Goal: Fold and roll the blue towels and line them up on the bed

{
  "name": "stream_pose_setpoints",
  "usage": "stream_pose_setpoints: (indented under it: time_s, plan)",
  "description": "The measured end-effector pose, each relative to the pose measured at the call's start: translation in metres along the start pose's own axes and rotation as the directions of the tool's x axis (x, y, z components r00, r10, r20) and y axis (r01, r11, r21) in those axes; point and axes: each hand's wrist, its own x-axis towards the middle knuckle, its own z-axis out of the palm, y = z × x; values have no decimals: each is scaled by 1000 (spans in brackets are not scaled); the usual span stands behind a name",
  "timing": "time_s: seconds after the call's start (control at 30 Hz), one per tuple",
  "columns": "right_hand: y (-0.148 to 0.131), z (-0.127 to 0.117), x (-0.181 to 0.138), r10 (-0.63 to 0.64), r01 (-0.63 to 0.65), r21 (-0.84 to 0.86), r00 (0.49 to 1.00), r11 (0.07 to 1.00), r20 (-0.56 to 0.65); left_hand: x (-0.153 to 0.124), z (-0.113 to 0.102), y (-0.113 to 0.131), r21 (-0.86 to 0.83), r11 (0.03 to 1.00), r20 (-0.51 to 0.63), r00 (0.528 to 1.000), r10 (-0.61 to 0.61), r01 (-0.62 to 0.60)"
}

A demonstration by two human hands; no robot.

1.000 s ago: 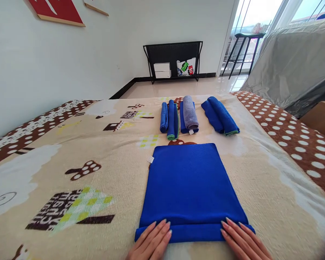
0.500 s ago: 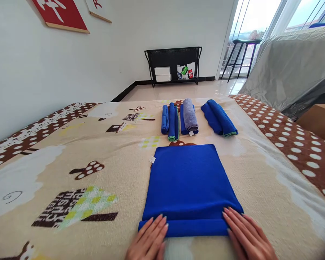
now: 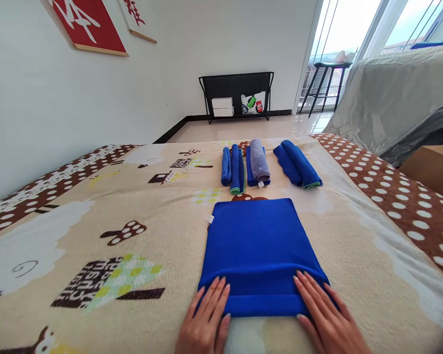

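A blue cloth [image 3: 256, 241] lies spread on the patterned blanket, its near edge turned over into a narrow folded strip. My left hand [image 3: 205, 317] rests flat on the left end of that strip, fingers stretched out. At the right end, my right hand [image 3: 327, 314] presses down in the same way, fingers extended. A low ripple runs across the cloth just beyond my fingertips. A small white tag [image 3: 209, 219] sticks out at the cloth's far left side.
Beyond the cloth lie a small blue roll [image 3: 226, 166], a green-edged blue roll [image 3: 236, 169], a grey rolled towel [image 3: 259, 160] on blue cloth, and another blue roll [image 3: 299, 164]. A cardboard box [image 3: 433, 172] stands at the right. A black rack [image 3: 236, 88] stands by the wall.
Both hands have slid slightly forward over the folded strip, and the ripple in the cloth has grown more marked. The camera view has tilted up slightly.
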Motion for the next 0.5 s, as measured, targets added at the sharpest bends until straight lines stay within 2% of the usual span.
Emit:
stream_pose_setpoints:
  time_s: [0.13,0.27,0.4,0.5]
  plan:
    - [30,-11,-33,75,-74,-16,996,997,56,-28,-9,-18,1,993,12,993,-117,117]
    - [32,-24,-38,133,-132,68,991,989,-17,-34,-24,-16,-45,990,-30,990,-137,135]
    - [34,-24,-43,19,-12,113,998,994,-60,-37,-30,-18,-95,995,-6,1000,-8,7]
    - [38,-15,-46,-12,16,145,1000,989,-28,-34,-25,-18,-177,982,31,997,-65,69]
